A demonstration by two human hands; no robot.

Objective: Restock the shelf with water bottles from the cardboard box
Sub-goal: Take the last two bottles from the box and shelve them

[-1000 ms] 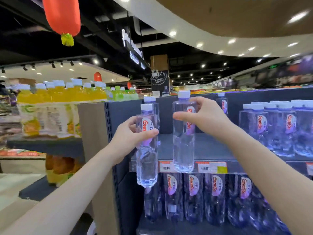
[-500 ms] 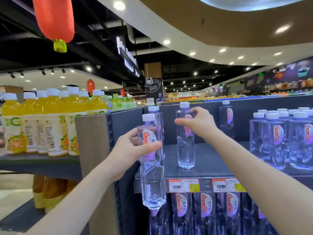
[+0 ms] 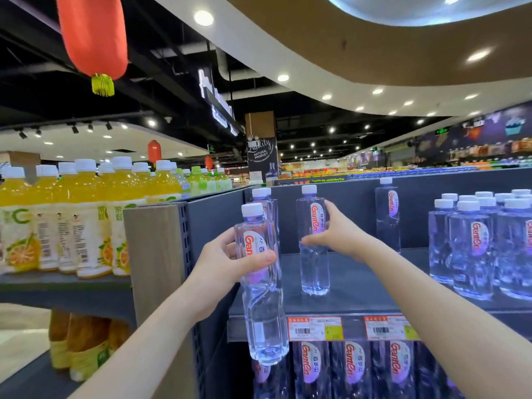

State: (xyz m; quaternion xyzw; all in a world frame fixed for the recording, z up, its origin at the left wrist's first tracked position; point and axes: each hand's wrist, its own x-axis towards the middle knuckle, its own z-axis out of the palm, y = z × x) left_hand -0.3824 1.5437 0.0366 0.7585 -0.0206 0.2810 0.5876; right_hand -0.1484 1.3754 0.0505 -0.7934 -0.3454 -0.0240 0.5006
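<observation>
two water bottles (image 3: 264, 321) (image 3: 315, 272): left grip (image 3: 227, 260) curled round one off the shelf (image 3: 359, 283), right grip (image 3: 336, 237) round one on it

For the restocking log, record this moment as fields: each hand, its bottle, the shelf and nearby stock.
left hand: grips the left bottle, upright, in the air in front of the top shelf
right hand: grips the right bottle, upright, base on the top shelf
shelf stock: bottle cluster at right; single bottle at the back
neighbouring shelf: juice bottles
</observation>
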